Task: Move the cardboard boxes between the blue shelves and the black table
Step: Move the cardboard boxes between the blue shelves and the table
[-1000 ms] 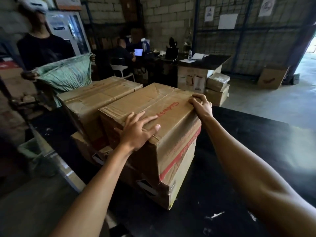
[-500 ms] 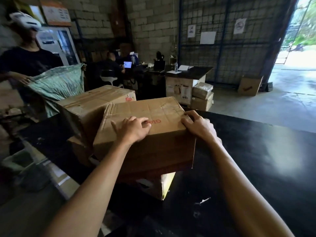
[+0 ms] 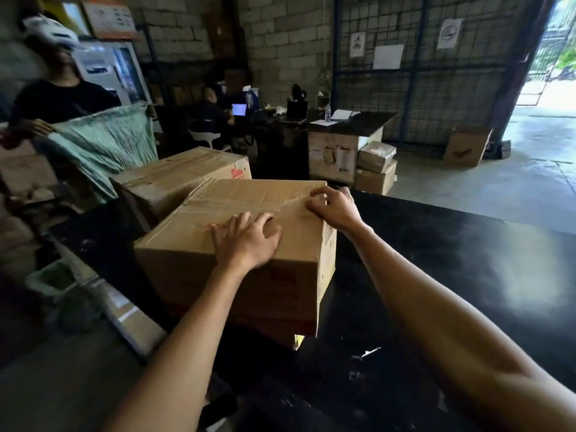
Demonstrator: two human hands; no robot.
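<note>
A large cardboard box (image 3: 249,201) lies on the black table (image 3: 436,260), resting on a lower box whose yellow flap (image 3: 297,339) shows under its near corner. My left hand (image 3: 246,238) rests flat on the box top near the front edge, fingers spread. At the box's right top edge my right hand (image 3: 335,205) hooks its curled fingers over the top. A second cardboard box (image 3: 184,173) stands just behind and to the left, touching it.
A person in a white helmet (image 3: 53,98) holds a green sack (image 3: 106,145) at the left. Behind are a desk with a seated person (image 3: 208,110), stacked boxes (image 3: 374,169), a lone box (image 3: 466,148) and a blue mesh fence (image 3: 436,73).
The box has been tipped over and turned so its plain taped side faces up. My left hand slid toward the front edge; my right hand stayed at the right edge.
</note>
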